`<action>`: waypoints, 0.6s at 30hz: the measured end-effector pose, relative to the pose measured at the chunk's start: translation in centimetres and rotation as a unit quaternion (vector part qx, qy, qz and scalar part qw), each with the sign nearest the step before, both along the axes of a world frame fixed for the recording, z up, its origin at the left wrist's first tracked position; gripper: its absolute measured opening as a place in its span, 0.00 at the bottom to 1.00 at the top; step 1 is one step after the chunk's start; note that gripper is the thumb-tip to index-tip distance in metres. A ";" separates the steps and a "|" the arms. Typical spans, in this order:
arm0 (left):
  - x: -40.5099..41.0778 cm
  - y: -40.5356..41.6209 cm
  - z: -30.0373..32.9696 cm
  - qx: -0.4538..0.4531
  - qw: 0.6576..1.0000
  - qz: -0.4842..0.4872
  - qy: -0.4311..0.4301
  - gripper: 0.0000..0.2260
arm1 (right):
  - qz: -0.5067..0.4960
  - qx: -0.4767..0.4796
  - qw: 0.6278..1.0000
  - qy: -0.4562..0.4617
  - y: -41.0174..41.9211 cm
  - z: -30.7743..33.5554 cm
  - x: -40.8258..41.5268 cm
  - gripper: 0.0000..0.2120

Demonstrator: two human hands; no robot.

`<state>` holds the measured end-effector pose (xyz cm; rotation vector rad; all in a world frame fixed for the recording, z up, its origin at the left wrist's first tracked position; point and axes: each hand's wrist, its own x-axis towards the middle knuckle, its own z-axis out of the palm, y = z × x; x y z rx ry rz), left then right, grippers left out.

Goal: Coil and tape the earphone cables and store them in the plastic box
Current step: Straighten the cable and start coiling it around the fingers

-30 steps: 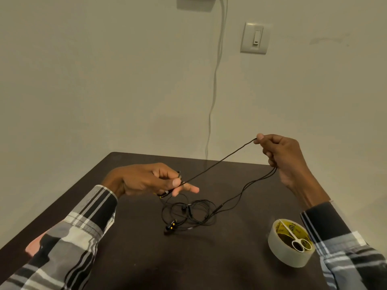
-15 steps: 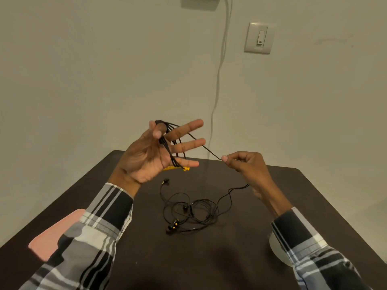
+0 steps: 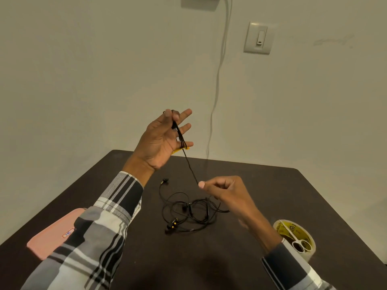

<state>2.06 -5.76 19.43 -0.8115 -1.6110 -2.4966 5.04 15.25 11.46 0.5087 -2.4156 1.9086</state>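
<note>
Between left hand [image 3: 159, 141] and right hand [image 3: 225, 190], taut cable [image 3: 191, 169], steeply slanted.

Two hands show: the left hand [image 3: 159, 141] and the right hand [image 3: 228, 191]. One dark counter [image 3: 261, 185] carries the things. One tangle of black earphone cables [image 3: 188, 210] lies on it; how many separate earphones make it up cannot be told, though at least three earbuds [image 3: 165, 181] show. One roll of clear tape [image 3: 297, 239], one pair of small scissors [image 3: 298, 243] on it, one pink case [image 3: 54, 233]. One wall switch [image 3: 259, 38] and one white wall cable [image 3: 217, 80].
</note>
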 end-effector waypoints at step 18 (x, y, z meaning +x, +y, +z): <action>0.9 1.3 -1.0 -0.215 0.971 0.102 0.035 0.11 | -0.104 0.115 0.982 0.108 3.8 2.0 0.1 0.14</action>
